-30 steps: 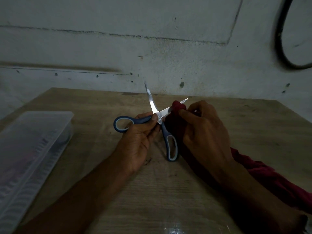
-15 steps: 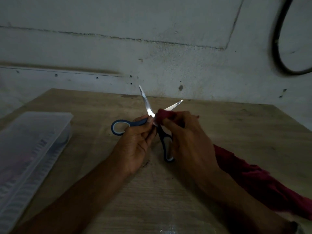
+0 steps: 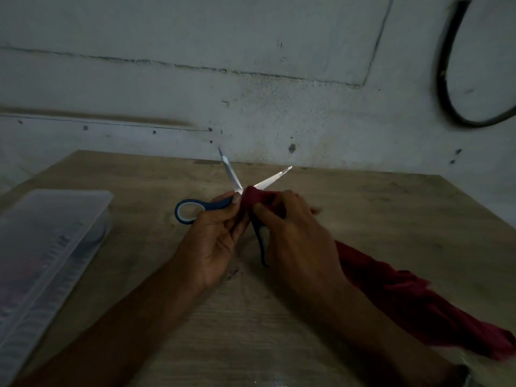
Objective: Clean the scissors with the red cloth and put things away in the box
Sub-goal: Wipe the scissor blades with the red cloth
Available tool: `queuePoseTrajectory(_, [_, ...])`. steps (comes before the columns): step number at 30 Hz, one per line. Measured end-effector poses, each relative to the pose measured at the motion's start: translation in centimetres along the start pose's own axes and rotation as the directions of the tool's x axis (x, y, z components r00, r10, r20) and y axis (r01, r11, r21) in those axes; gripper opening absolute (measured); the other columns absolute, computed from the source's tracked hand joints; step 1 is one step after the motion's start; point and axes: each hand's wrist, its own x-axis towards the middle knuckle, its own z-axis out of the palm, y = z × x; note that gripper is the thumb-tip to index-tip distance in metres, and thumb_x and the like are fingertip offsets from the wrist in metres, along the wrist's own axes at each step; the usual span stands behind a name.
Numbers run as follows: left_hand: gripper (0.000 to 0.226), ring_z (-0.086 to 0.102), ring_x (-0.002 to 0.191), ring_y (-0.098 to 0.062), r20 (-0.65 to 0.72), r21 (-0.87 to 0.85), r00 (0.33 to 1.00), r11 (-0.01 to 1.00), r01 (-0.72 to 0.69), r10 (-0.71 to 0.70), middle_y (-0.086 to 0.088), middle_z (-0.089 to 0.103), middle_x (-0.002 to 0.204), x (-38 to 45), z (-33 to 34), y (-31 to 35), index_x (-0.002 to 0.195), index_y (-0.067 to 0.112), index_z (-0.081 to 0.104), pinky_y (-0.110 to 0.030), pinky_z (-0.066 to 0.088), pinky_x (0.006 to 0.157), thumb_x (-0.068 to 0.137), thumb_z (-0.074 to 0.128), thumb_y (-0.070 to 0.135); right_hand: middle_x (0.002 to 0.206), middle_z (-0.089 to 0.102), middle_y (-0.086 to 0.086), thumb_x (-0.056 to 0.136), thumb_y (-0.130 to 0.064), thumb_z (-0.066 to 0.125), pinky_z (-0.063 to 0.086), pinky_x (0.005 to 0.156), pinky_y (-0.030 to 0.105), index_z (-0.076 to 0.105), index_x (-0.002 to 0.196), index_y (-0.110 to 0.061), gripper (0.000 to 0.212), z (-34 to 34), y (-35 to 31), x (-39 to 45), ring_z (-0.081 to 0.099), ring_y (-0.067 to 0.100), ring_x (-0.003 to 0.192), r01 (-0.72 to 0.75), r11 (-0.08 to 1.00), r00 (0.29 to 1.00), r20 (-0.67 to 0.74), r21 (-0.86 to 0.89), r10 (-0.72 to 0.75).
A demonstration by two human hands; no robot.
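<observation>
Head view showed our right hand [image 3: 296, 236] pinching a bunched end of the red cloth [image 3: 252, 199] at the pivot of the open scissors [image 3: 237, 191], above the wooden table [image 3: 391, 213]; wiping outward along the blade, away from its edge, seemed safest. Our left hand [image 3: 215, 241] gripped one blue handle. Both forearms reached forward, the clear plastic box [image 3: 53, 238] well to our left.
</observation>
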Motion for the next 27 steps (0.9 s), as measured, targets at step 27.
queuePoseTrajectory(27, [0.021, 0.073, 0.099, -0.017, 0.049, 0.118, 0.998, 0.992, -0.049, 0.043, -0.007, 0.076, 0.107, -0.4, 0.5, -0.1, 0.101, 0.011, 0.071, -0.032, 0.061, 0.084, 0.08, 0.068, 0.012, 0.124, 0.079, -0.002, 0.108, -0.015, 0.055, 0.062, 0.099, 0.037, 0.073, 0.134, -0.019, 0.031, -0.8, 1.7, 1.4, 0.077, 0.014, 0.112, -0.354, -0.034, 0.781, 0.316, 0.935, 0.539])
